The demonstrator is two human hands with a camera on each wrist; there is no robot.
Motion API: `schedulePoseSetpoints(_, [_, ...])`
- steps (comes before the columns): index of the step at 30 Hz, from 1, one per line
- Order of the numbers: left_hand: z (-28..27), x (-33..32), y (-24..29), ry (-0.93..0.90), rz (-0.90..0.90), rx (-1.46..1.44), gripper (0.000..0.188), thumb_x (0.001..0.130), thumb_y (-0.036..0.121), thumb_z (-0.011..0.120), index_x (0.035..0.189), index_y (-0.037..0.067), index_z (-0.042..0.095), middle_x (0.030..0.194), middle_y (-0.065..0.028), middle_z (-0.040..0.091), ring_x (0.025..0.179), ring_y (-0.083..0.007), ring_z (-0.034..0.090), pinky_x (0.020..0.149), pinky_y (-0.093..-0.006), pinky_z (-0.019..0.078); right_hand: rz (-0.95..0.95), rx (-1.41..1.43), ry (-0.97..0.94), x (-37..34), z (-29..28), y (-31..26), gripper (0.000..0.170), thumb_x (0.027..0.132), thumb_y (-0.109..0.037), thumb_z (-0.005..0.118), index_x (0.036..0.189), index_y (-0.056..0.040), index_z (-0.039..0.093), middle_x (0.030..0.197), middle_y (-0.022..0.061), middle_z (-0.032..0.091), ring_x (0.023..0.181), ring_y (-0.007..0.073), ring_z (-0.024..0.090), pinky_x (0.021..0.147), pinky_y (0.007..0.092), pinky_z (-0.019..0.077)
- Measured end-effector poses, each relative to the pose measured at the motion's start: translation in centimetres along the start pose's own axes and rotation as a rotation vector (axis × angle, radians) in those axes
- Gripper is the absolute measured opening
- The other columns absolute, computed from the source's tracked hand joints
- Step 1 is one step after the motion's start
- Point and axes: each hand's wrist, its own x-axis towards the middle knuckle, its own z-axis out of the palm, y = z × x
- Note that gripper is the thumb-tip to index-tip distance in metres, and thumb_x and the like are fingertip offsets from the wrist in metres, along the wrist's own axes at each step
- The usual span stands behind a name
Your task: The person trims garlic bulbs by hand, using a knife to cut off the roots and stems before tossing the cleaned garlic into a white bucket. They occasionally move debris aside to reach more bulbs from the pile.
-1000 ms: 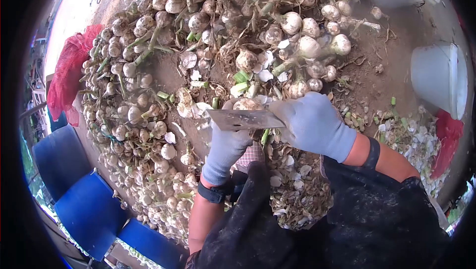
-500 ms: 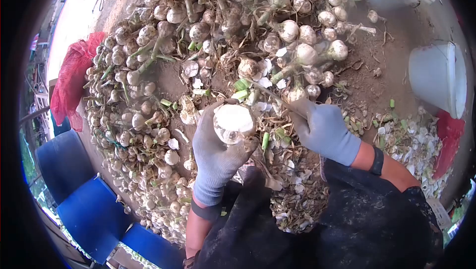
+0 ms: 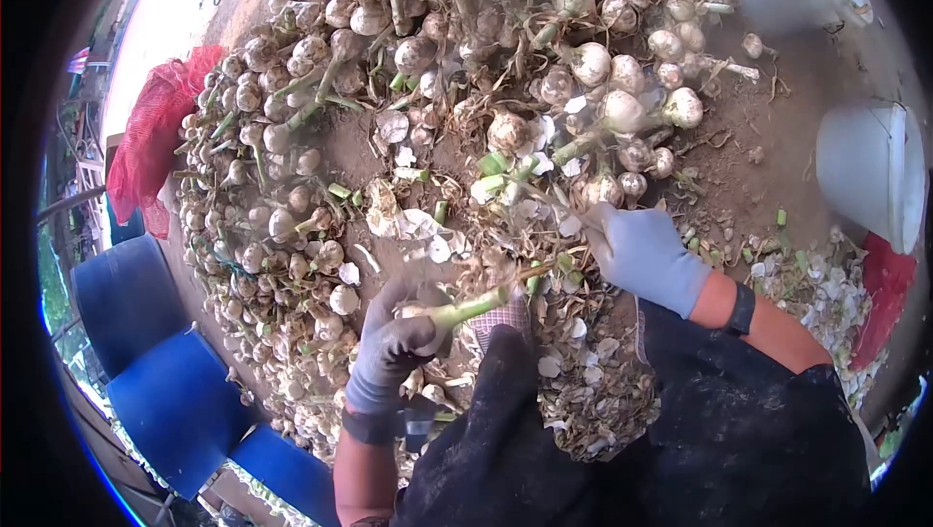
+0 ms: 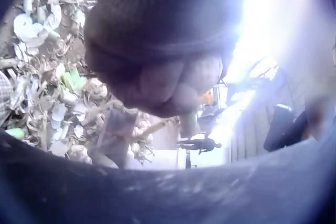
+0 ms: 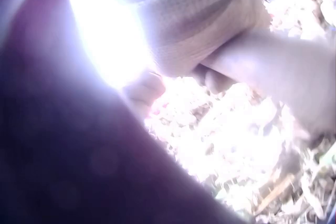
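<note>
In the head view my gloved left hand [image 3: 394,344] grips a garlic bulb whose green stem [image 3: 473,306] points right, over the apron's edge. The left wrist view shows the dark glove [image 4: 163,40] close up, with pale round shapes below it. My gloved right hand [image 3: 641,253] holds a knife [image 3: 549,198], seen nearly edge-on and pointing up-left, apart from the left hand. In the right wrist view the blade [image 5: 273,66] extends from the gloved right hand [image 5: 194,19]. Glare hides part of that view.
A large heap of garlic [image 3: 292,167] covers the ground at left and top. Cut stems and peelings [image 3: 593,371] lie near the knees. Blue tubs [image 3: 180,410] stand lower left, a white bucket [image 3: 860,172] right, a red mesh bag [image 3: 155,138] upper left.
The blade was across the garlic at the left hand, then moved away right. A large bulb with a white cut face has left the left hand, which now grips a stemmed bulb, lower down.
</note>
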Motion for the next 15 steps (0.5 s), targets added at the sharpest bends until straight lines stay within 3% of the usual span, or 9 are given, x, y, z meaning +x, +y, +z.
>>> schedulePoseSetpoints(1, [-3.7, -1.0, -0.3, 0.104, -0.159, 0.566, 0.035, 0.067, 0.02, 0.074, 0.093, 0.003, 0.059, 0.072, -0.0069, 0.06, 0.059, -0.0188, 0.058, 0.055, -0.0269, 0.0457, 0.058, 0.064, 0.038, -0.7, -0.8, -0.1, 0.012, 0.085, -0.012, 0.061, 0.095, -0.0072, 0.064, 0.065, 0.0165, 0.061, 0.059, 0.0358, 0.062, 0.054, 0.0427, 0.0485])
schedulePoseSetpoints(2, [-6.5, -1.8, -0.1, -0.082, -0.09, 1.368, 0.03, 0.067, 0.016, 0.071, 0.092, 0.004, 0.06, 0.072, -0.0103, 0.061, 0.062, -0.0238, 0.061, 0.06, -0.0324, 0.05, 0.085, 0.071, 0.031, -1.7, -1.1, -0.5, 0.012, 0.085, -0.012, 0.061, 0.095, -0.0072, 0.064, 0.065, 0.0165, 0.061, 0.059, 0.0358, 0.062, 0.054, 0.0427, 0.0485])
schedulePoseSetpoints(3, [-7.8, -1.7, 0.1, -0.109, 0.007, 1.489, 0.03, 0.068, 0.014, 0.069, 0.095, 0.005, 0.061, 0.077, -0.0121, 0.062, 0.067, -0.0264, 0.063, 0.063, -0.0349, 0.0512, 0.1, 0.089, 0.065, -1.7, -1.6, -0.5, 0.011, 0.086, -0.015, 0.06, 0.093, -0.0082, 0.062, 0.064, 0.0152, 0.062, 0.059, 0.0352, 0.063, 0.053, 0.0433, 0.0494])
schedulePoseSetpoints(6, [-2.2, 3.1, 3.4, -0.02, 0.5, 1.456, 0.036, 0.074, 0.013, 0.067, 0.109, 0.01, 0.061, 0.092, -0.0146, 0.064, 0.081, -0.0308, 0.065, 0.067, -0.0396, 0.053, 0.078, 0.128, 0.137, -1.2, -2.0, -0.9, 0.011, 0.087, -0.019, 0.06, 0.09, -0.009, 0.061, 0.062, 0.014, 0.062, 0.059, 0.0343, 0.064, 0.053, 0.0437, 0.0503])
schedulePoseSetpoints(8, [2.8, 9.4, 4.4, -0.01, 0.734, 1.725, 0.044, 0.078, 0.015, 0.067, 0.12, 0.014, 0.056, 0.095, -0.0153, 0.062, 0.084, -0.0298, 0.065, 0.065, -0.0403, 0.0528, 0.071, 0.107, 0.089, -0.8, -2.7, -1.3, 0.011, 0.086, -0.018, 0.061, 0.092, -0.0092, 0.062, 0.063, 0.0138, 0.062, 0.059, 0.0342, 0.064, 0.053, 0.0433, 0.0503])
schedulePoseSetpoints(10, [4.7, 17.4, 2.0, -0.017, 0.703, 2.085, 0.041, 0.079, 0.014, 0.064, 0.118, 0.013, 0.056, 0.094, -0.0127, 0.063, 0.083, -0.03, 0.064, 0.066, -0.0396, 0.0514, 0.063, 0.117, 0.097, -0.9, -3.2, -1.2, 0.012, 0.084, -0.018, 0.062, 0.094, -0.0094, 0.062, 0.063, 0.0137, 0.062, 0.06, 0.0347, 0.064, 0.054, 0.0433, 0.0501])
schedulePoseSetpoints(13, [7.0, 19.2, 2.4, -0.091, 0.551, 1.942, 0.035, 0.08, 0.016, 0.062, 0.115, 0.013, 0.057, 0.097, -0.0131, 0.061, 0.086, -0.0299, 0.063, 0.066, -0.04, 0.0507, 0.145, 0.147, 0.149, -1.4, -3.1, -0.2, 0.012, 0.086, -0.016, 0.061, 0.089, -0.0049, 0.061, 0.072, 0.018, 0.063, 0.066, 0.0371, 0.063, 0.056, 0.0402, 0.0489])
schedulePoseSetpoints(14, [7.6, 17.4, 2.7, -0.119, 0.513, 1.814, 0.037, 0.077, 0.024, 0.069, 0.111, 0.012, 0.058, 0.097, -0.0138, 0.06, 0.085, -0.0328, 0.062, 0.065, -0.0408, 0.0505, 0.16, 0.158, 0.148, -1.9, -2.9, 0.2, 0.012, 0.086, -0.016, 0.061, 0.089, -0.0049, 0.061, 0.072, 0.018, 0.063, 0.066, 0.0371, 0.063, 0.056, 0.0402, 0.0489])
schedulePoseSetpoints(15, [7.1, 15.0, 2.6, -0.137, 0.688, 1.723, 0.042, 0.076, 0.029, 0.072, 0.111, 0.01, 0.058, 0.096, -0.0134, 0.06, 0.084, -0.0319, 0.062, 0.066, -0.0388, 0.0509, 0.19, 0.193, 0.16, -1.9, -2.7, 0.6, 0.012, 0.085, -0.018, 0.061, 0.092, -0.0076, 0.061, 0.069, 0.017, 0.063, 0.064, 0.0368, 0.064, 0.056, 0.0428, 0.0497])
